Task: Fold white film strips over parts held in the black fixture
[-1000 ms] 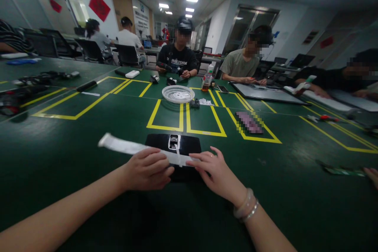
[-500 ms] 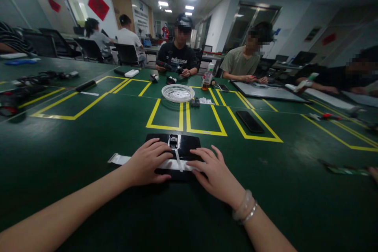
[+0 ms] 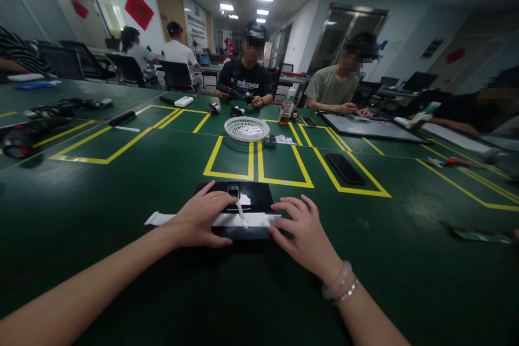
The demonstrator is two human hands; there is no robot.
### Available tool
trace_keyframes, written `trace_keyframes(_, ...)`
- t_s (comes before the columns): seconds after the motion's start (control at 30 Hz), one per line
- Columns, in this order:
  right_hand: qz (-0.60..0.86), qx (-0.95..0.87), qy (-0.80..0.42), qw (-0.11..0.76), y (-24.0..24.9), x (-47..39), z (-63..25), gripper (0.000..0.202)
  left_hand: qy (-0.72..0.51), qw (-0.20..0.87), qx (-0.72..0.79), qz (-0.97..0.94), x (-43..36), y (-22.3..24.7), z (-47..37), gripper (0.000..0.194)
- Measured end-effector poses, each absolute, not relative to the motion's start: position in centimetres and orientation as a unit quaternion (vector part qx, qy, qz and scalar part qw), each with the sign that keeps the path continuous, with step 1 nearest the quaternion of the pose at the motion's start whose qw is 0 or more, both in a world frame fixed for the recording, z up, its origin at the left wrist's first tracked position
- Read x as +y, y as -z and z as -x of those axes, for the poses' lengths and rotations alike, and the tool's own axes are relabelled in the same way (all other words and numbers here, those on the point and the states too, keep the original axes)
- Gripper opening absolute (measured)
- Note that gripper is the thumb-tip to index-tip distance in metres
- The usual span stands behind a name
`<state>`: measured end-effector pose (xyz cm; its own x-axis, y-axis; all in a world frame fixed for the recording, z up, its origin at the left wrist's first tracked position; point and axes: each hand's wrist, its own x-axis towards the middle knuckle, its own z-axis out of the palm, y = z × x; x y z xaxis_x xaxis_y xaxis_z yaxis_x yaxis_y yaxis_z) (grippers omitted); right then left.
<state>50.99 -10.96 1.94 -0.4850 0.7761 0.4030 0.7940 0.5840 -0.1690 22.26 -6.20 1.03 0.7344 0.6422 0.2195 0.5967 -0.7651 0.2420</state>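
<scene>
A glossy black panel (image 3: 259,194) lies on the green table in front of me. Across it runs a flat white strip (image 3: 253,220), whose left end sticks out past the panel's edge. A short, narrow white strip (image 3: 242,212) crosses it near the middle. My left hand (image 3: 203,216) rests over the panel's left part, fingers spread, the fingertips by the top of the short strip. My right hand (image 3: 300,230) is at the panel's right edge with its fingers apart, the thumb and fingertips at the right end of the long strip.
Beyond the panel are a white basket (image 3: 246,128), a small dark part (image 3: 270,142), a bottle (image 3: 286,111) and a black phone (image 3: 345,168). Cables (image 3: 67,108) lie at the left, a circuit board (image 3: 478,234) at the right. Several people sit around; one (image 3: 245,78) holds a dark tool.
The panel has tilted a little and shifted slightly left. My right hand has moved slightly right, off the panel's surface to its edge. My left hand's fingers have shifted on the panel.
</scene>
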Motion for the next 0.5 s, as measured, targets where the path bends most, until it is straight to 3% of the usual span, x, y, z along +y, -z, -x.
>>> trace_keyframes(0.23,0.471,-0.851,0.027,0.231,-1.9,-10.9,-51.2,0.01,-0.153,0.028,0.431,-0.889,-3.0,-1.7,-16.8,0.07)
trace_keyframes(0.5,0.473,-0.849,0.02,0.234,-1.4,-10.8,-51.2,0.008,-0.072,-0.068,0.675,-0.731,0.2,-2.5,-6.2,0.07)
